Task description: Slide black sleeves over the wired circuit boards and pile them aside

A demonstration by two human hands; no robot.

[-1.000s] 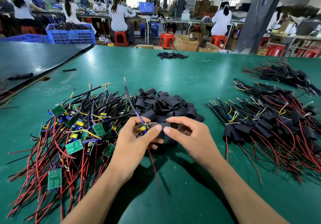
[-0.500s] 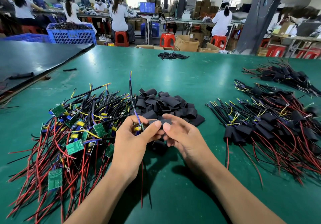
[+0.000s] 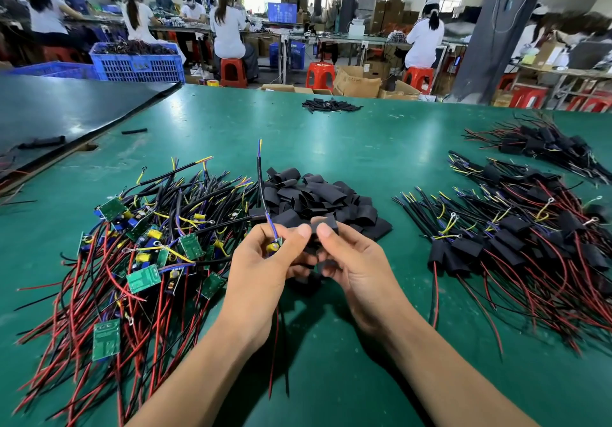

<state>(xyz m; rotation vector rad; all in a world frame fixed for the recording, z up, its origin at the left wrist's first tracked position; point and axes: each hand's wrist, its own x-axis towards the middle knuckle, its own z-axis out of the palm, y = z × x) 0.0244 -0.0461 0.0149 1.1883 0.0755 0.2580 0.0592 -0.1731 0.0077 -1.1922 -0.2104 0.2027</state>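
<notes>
Two bare forearms lead to bare hands, the left hand and right hand, with short, plain fingernails.

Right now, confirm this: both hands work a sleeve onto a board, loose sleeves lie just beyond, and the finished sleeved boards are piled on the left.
Wrong: the head view shows the finished sleeved boards piled on the right; bare wired boards lie on the left. Left hand, right hand and loose sleeves are as stated.
</notes>
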